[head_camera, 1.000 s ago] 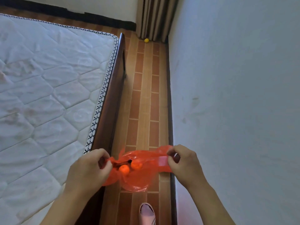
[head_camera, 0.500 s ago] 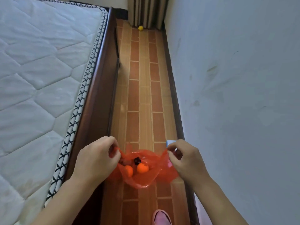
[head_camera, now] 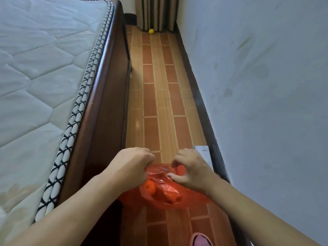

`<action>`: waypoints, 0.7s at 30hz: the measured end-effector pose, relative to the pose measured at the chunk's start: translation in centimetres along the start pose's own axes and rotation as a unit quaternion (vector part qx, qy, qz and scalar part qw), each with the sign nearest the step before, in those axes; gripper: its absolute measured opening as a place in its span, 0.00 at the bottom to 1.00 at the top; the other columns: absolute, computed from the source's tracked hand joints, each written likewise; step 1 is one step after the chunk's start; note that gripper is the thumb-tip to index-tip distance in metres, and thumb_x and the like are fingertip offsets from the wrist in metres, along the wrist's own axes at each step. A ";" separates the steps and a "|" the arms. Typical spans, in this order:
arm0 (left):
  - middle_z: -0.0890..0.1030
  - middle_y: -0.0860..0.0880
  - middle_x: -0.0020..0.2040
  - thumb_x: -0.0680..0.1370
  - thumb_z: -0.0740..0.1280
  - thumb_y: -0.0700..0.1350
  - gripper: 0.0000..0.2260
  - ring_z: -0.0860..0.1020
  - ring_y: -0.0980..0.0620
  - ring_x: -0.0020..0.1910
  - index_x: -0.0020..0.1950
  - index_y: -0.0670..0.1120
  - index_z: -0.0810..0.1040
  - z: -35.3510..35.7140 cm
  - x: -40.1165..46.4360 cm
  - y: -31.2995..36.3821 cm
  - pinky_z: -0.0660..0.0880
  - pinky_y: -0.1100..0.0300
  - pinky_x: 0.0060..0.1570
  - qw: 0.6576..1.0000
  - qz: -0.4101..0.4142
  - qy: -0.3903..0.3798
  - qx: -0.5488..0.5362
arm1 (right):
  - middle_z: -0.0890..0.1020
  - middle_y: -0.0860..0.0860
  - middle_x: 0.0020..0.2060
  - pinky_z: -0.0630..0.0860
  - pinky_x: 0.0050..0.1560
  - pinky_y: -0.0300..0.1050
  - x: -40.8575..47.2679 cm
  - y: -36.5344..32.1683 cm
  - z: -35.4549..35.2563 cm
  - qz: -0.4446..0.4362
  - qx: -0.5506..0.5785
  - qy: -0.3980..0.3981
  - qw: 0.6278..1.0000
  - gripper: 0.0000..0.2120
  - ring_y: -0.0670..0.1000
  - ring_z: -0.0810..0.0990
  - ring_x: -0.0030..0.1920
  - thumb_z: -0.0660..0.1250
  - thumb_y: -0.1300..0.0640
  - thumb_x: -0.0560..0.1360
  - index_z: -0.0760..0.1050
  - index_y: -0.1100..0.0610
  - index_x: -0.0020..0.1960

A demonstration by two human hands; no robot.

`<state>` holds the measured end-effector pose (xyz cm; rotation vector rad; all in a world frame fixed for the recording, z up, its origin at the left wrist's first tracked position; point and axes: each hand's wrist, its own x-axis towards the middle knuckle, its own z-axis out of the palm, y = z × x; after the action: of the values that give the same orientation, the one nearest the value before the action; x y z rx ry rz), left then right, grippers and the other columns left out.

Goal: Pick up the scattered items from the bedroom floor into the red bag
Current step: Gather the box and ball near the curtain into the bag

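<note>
Head view showed both hands at lower centre of the frame: the left hand [head_camera: 132, 167] had its fingers [head_camera: 147, 154] curled tight on the rim of the thin red plastic bag [head_camera: 166, 194], while the right hand [head_camera: 192, 170] pinched the opposite edge. An orange round fruit [head_camera: 150, 187] lay inside the bag. A small yellow ball [head_camera: 151, 31] sat on the floor at upper centre.

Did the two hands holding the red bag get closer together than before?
Yes. The left hand and right hand have drawn together, narrowing the red bag mouth against the floor planks.
</note>
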<state>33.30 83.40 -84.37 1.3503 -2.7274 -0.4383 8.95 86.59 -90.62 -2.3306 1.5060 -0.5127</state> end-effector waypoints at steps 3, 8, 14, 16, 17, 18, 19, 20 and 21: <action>0.74 0.55 0.39 0.72 0.65 0.41 0.11 0.76 0.50 0.40 0.39 0.54 0.63 1.5 -0.5 1.2 0.72 0.56 0.38 0.997 -0.001 -0.075 0.027 | 0.76 0.45 0.52 0.73 0.57 0.51 -0.7 0.4 2.9 -0.046 -0.047 -0.075 0.995 0.18 0.49 0.74 0.55 0.71 0.37 0.72 0.79 0.49 0.53; 0.78 0.53 0.53 0.79 0.62 0.40 0.10 0.78 0.49 0.54 0.54 0.56 0.72 3.4 -0.2 2.5 0.76 0.55 0.49 0.976 0.004 -0.189 0.107 | 0.68 0.53 0.76 0.64 0.75 0.60 -3.0 2.3 7.3 -0.118 -0.153 -0.186 0.963 0.30 0.56 0.65 0.76 0.63 0.38 0.76 0.68 0.49 0.74; 0.74 0.45 0.66 0.81 0.59 0.51 0.17 0.70 0.44 0.65 0.68 0.50 0.76 6.5 -1.4 4.2 0.68 0.42 0.64 0.924 0.043 -0.312 0.216 | 0.53 0.52 0.83 0.53 0.80 0.64 -6.0 4.6 11.1 -0.083 -0.121 -0.203 0.968 0.44 0.57 0.51 0.83 0.67 0.35 0.74 0.53 0.48 0.83; 0.72 0.43 0.69 0.81 0.58 0.57 0.22 0.68 0.42 0.68 0.70 0.48 0.75 7.5 -1.8 4.4 0.65 0.38 0.67 0.911 0.028 -0.344 0.225 | 0.50 0.51 0.84 0.49 0.81 0.63 -6.9 4.8 12.7 -0.059 -0.099 -0.196 0.974 0.48 0.56 0.47 0.84 0.66 0.30 0.73 0.50 0.48 0.84; 0.71 0.43 0.70 0.80 0.58 0.61 0.25 0.67 0.41 0.69 0.71 0.48 0.74 7.8 -1.9 4.3 0.64 0.36 0.68 0.908 0.014 -0.353 0.227 | 0.49 0.52 0.84 0.49 0.81 0.63 -7.3 4.9 13.4 -0.055 -0.093 -0.191 0.976 0.49 0.56 0.45 0.84 0.65 0.29 0.72 0.49 0.49 0.84; 0.70 0.43 0.71 0.80 0.58 0.65 0.27 0.66 0.41 0.70 0.71 0.49 0.74 8.1 -1.9 4.2 0.63 0.35 0.69 0.906 0.003 -0.357 0.229 | 0.48 0.52 0.84 0.48 0.81 0.64 -7.6 4.9 14.1 -0.054 -0.090 -0.185 0.977 0.50 0.56 0.45 0.84 0.65 0.28 0.72 0.48 0.49 0.84; 0.69 0.43 0.73 0.79 0.58 0.67 0.30 0.65 0.41 0.72 0.72 0.49 0.73 8.4 -1.9 4.1 0.62 0.35 0.70 0.904 -0.006 -0.357 0.234 | 0.48 0.52 0.84 0.47 0.81 0.64 -7.8 5.1 14.7 -0.055 -0.088 -0.182 0.978 0.51 0.57 0.44 0.84 0.65 0.28 0.72 0.48 0.49 0.84; 0.67 0.43 0.74 0.79 0.58 0.68 0.31 0.64 0.41 0.73 0.74 0.49 0.72 8.7 -1.9 4.0 0.61 0.34 0.71 0.902 -0.014 -0.357 0.243 | 0.47 0.53 0.84 0.47 0.81 0.64 -7.8 5.1 15.3 -0.057 -0.087 -0.180 0.978 0.52 0.57 0.44 0.84 0.66 0.28 0.71 0.47 0.49 0.84; 0.65 0.43 0.76 0.79 0.58 0.68 0.32 0.62 0.40 0.75 0.75 0.49 0.70 9.2 -2.0 3.9 0.59 0.33 0.72 0.898 -0.026 -0.358 0.255 | 0.47 0.53 0.84 0.47 0.81 0.65 -7.7 5.0 15.7 -0.058 -0.083 -0.178 0.979 0.53 0.57 0.44 0.84 0.67 0.28 0.71 0.47 0.50 0.84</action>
<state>29.82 89.30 -91.88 1.6237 -3.6142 -0.2618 9.20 92.82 -107.79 -2.4803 1.2920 0.0124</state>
